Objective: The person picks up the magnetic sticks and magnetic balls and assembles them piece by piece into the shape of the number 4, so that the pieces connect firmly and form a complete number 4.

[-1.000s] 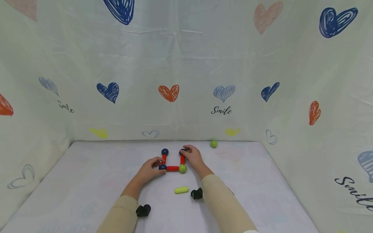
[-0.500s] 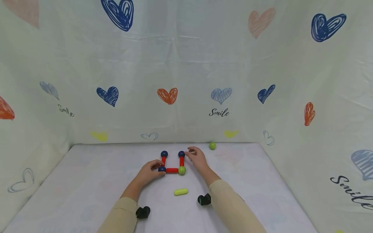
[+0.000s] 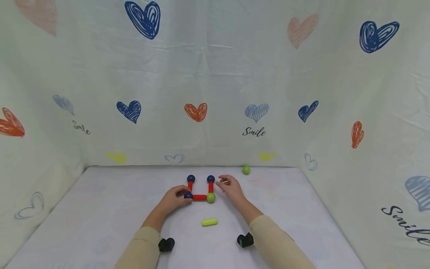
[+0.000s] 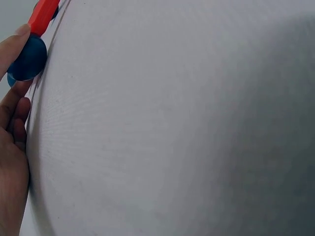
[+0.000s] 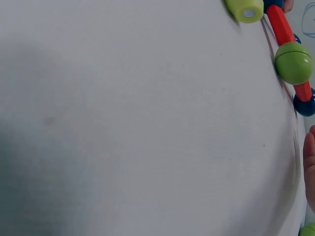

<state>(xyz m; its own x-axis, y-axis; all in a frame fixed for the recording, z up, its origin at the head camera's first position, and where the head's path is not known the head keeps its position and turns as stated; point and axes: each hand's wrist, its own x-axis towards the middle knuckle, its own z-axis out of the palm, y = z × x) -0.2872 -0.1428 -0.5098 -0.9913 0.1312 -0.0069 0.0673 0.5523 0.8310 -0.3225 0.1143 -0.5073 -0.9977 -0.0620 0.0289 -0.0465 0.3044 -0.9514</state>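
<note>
In the head view my left hand [image 3: 172, 200] pinches a dark blue ball [image 3: 188, 195] at the near left corner of a U-shaped frame; the left wrist view shows thumb and finger on the blue ball [image 4: 29, 58]. Three red toy building rods form the frame: a front rod [image 3: 199, 197], a left rod [image 3: 190, 185] and a right rod [image 3: 211, 187]. A green ball [image 3: 211, 198] joins the near right corner. Blue balls cap the far left [image 3: 190, 178] and far right [image 3: 211, 179] ends. My right hand [image 3: 232, 188], fingers loosely bent, is just right of the frame, apart from it.
A yellow-green rod [image 3: 209, 222] lies in front of the frame; its end [image 5: 249, 13] has a silvery disc. A loose green ball [image 3: 246, 170] sits at the table's back edge. Behind the white table [image 3: 111, 209] hangs a heart-patterned curtain [image 3: 221, 82].
My right hand has let go of the far right blue ball and drawn back to the right. My left hand stays on the near left blue ball.
</note>
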